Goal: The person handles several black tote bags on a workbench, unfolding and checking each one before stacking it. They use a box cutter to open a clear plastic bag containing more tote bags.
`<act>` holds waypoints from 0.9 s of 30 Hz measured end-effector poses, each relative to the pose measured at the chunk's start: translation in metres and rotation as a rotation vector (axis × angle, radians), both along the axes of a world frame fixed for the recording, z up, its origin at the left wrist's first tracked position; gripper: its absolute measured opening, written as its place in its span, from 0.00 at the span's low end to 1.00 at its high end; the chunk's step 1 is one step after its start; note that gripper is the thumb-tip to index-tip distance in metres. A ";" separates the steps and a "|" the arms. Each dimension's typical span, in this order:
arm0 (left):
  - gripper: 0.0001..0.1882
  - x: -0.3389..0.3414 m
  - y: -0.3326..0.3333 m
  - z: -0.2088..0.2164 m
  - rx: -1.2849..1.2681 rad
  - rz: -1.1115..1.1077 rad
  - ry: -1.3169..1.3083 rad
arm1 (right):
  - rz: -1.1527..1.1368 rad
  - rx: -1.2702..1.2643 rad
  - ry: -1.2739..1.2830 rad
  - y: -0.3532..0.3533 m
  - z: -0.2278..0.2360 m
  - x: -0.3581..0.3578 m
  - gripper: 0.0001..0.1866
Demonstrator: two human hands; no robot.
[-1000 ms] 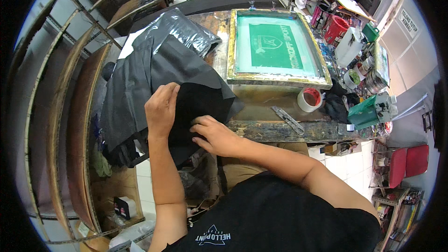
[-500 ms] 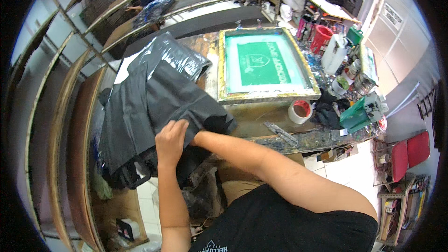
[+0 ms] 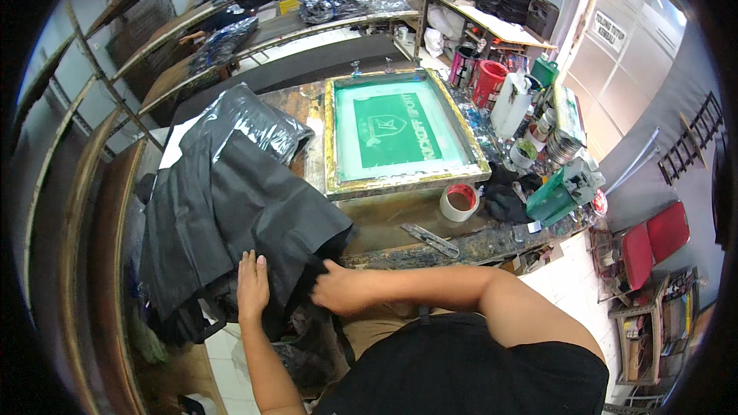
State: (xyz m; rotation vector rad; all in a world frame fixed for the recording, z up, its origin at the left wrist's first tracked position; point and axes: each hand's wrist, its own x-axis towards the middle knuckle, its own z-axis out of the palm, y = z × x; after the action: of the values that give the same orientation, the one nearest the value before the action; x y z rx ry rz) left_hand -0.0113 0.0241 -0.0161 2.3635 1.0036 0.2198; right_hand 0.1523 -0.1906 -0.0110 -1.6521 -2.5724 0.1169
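Observation:
A pile of black cloth bags [image 3: 254,200] lies over the left part of the worktable, its near edge hanging down towards me. My left hand [image 3: 252,288] rests on the near edge of the cloth, fingers stretched out and close together. At the right-hand corner of the top bag, my right hand [image 3: 338,288] has its fingers curled at the cloth's edge. Some of those fingertips are hidden. A shiny dark plastic package [image 3: 257,119] sits at the far end of the pile.
A screen-printing frame [image 3: 407,178] with green mesh stands right of the bags. Nearer are a roll of tape [image 3: 460,203] and a box cutter [image 3: 429,240]. Bottles, a red bucket [image 3: 489,83] and a green container [image 3: 561,196] crowd the table's right side. Wooden racks [image 3: 115,253] line the left.
My left hand has gone from closed on the cloth to flat with fingers stretched. My right hand, hidden before, now shows at the bag's edge. The view has shifted.

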 end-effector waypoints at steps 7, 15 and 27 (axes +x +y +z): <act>0.37 0.007 -0.013 -0.011 0.088 -0.005 -0.011 | -0.117 -0.137 0.204 -0.079 0.046 0.011 0.16; 0.38 -0.067 -0.043 -0.039 0.443 0.508 -0.214 | -0.135 -0.177 0.612 -0.080 0.054 -0.010 0.16; 0.31 -0.133 -0.070 -0.021 -0.319 0.564 -0.320 | 0.365 -0.498 0.771 -0.056 0.031 -0.050 0.15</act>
State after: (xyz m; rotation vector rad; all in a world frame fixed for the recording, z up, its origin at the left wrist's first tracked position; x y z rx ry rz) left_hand -0.1444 -0.0460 -0.0373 1.6548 1.4001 0.5796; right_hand 0.1020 -0.2462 0.0195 -0.8996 -2.2498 1.2256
